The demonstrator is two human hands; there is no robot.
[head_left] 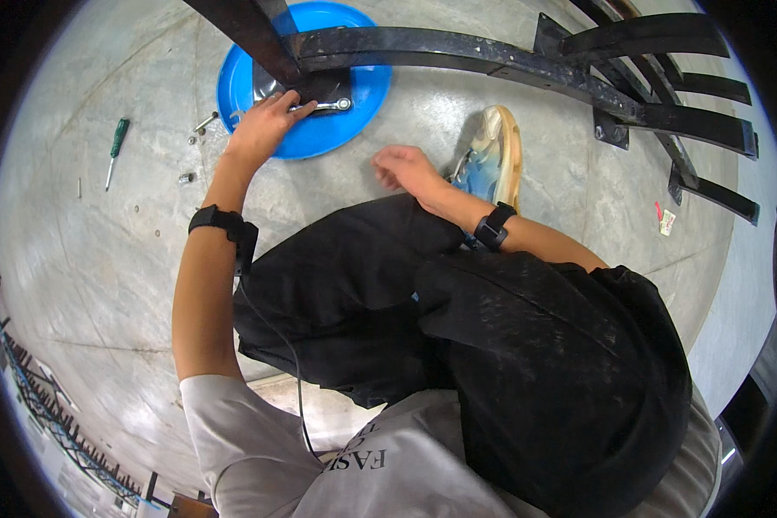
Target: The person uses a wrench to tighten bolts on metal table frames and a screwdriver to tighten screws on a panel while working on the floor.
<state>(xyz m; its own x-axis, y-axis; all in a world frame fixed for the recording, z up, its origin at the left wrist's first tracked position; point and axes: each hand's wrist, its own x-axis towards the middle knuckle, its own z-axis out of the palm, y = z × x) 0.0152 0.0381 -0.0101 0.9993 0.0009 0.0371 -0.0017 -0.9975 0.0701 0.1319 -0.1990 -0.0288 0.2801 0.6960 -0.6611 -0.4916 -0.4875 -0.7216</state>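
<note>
The left hand point(266, 126) reaches over a round blue tray point(373, 110), its fingers clamped on a silver wrench point(330, 105). The wrench lies crosswise at the tray's near part: its ring end shows to the right of the fingers, over a dark flat piece point(335, 84) inside the tray, and its forked end pokes out to the left of the hand. A black metal frame point(414, 45) stands above, with one leg coming down at the tray, next to the fingers, and a long beam running off to the right toward several curved bars.

The right hand point(407, 171) is held in front of the knee, near a blue and cream shoe point(488, 164) and well apart from the wrench. Its fingers are loosely bent, with nothing seen in them; whether their tips meet the thumb cannot be told.

On the grey floor point(69, 268), left of the tray, lie a bolt point(205, 123) and a short metal cylinder point(186, 178). Farther left is a screwdriver point(119, 142) with a green handle, its tip pointing toward the person. A small red and white tag point(667, 222) lies at the far right.
</note>
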